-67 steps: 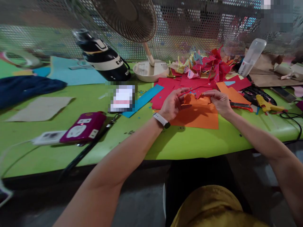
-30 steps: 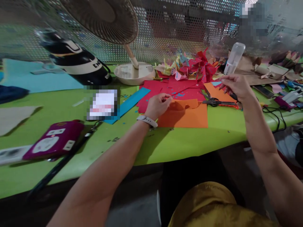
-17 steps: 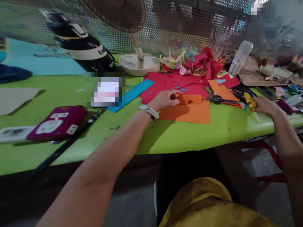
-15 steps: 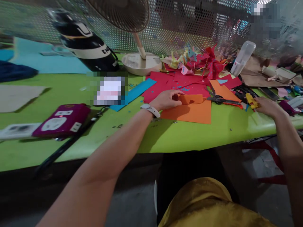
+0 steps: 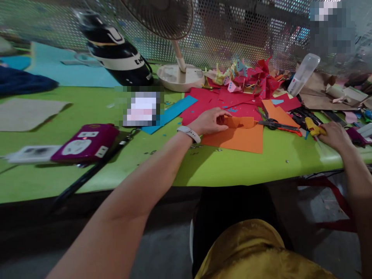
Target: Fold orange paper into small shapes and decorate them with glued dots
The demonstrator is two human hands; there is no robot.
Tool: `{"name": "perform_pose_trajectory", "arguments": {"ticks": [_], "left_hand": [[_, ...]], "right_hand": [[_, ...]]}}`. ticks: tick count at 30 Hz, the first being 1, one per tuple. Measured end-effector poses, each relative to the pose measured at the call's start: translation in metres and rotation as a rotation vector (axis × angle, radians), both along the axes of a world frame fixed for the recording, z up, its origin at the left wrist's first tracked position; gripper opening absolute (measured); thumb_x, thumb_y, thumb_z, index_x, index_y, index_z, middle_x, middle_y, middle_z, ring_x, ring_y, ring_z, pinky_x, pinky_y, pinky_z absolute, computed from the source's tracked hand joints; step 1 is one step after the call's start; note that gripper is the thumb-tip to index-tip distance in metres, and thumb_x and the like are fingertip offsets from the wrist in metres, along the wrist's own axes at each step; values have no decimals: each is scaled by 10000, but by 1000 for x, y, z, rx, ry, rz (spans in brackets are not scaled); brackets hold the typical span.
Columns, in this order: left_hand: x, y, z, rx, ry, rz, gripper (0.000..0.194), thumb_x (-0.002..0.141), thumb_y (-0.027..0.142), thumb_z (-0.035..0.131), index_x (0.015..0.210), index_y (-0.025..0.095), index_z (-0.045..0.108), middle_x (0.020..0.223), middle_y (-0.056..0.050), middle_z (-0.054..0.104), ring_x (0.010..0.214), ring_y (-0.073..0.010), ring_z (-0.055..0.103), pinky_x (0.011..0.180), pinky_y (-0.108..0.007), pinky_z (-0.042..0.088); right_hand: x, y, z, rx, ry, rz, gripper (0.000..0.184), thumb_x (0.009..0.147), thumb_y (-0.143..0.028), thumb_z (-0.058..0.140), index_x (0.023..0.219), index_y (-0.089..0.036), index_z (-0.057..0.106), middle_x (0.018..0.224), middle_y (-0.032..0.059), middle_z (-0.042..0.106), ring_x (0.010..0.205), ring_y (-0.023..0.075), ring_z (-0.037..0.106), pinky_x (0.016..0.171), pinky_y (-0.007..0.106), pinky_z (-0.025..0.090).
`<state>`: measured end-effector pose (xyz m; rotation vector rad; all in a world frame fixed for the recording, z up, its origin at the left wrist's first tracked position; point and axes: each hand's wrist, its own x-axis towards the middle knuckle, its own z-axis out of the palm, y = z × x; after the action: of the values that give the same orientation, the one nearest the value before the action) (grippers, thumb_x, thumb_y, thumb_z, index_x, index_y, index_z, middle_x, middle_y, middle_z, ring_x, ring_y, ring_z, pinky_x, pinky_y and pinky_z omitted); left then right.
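My left hand [image 5: 211, 121], with a white band on the wrist, is closed on the left end of a small folded piece of orange paper [image 5: 245, 122]. That piece stands just above a flat orange sheet [image 5: 247, 140] on the green table. At the right my right hand [image 5: 334, 135] is closed around the handle of a yellow glue gun [image 5: 312, 127], whose nozzle end rests near the table's surface. Between the hands lie dark scissors [image 5: 271, 124] and a red-orange box cutter [image 5: 293, 129]. My fingertips on the glue gun are partly hidden.
Red paper sheets [image 5: 203, 101] and a pile of folded paper shapes [image 5: 258, 79] lie beyond my hands. A fan [image 5: 180, 75], black bottle [image 5: 124, 62], phone [image 5: 142, 109], purple power socket [image 5: 87, 142] and blue strip [image 5: 177, 110] are to the left. A clear bottle [image 5: 305, 73] leans at the back.
My right hand has let go of the orange paper, passed over the scissors, and moved right to take hold of the glue gun. My left hand has kept the folded orange paper.
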<state>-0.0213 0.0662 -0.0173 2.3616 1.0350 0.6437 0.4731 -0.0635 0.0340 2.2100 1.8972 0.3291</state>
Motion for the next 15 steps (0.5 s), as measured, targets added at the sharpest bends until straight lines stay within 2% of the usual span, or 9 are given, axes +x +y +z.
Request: {"name": "perform_pose_trajectory", "arguments": {"ticks": [6, 10, 15], "left_hand": [[1, -3, 3, -66, -27, 10, 511, 678, 226, 665, 1188, 204, 681, 924, -39, 657, 804, -180, 591, 783, -299, 459], [2, -2, 1, -68, -55, 21, 446, 680, 227, 669, 1123, 188, 700, 910, -44, 664, 795, -180, 594, 769, -298, 460], [3, 1, -2, -75, -89, 36, 331, 679, 221, 656, 1003, 167, 704, 851, -30, 664, 756, -169, 592, 734, -292, 458]], "right_hand": [[-19, -12, -5, 261, -2, -98, 422, 936, -417, 494, 1243, -143, 583, 1265, 274, 550, 1241, 375, 456, 975, 446, 421], [-22, -11, -17, 330, 89, -198, 334, 923, -381, 510, 1182, -193, 606, 1247, 243, 564, 1232, 354, 460, 1005, 416, 404], [-24, -9, -25, 364, 134, -217, 310, 955, -391, 488, 1143, -197, 641, 1232, 255, 564, 1219, 352, 469, 987, 421, 393]]}}
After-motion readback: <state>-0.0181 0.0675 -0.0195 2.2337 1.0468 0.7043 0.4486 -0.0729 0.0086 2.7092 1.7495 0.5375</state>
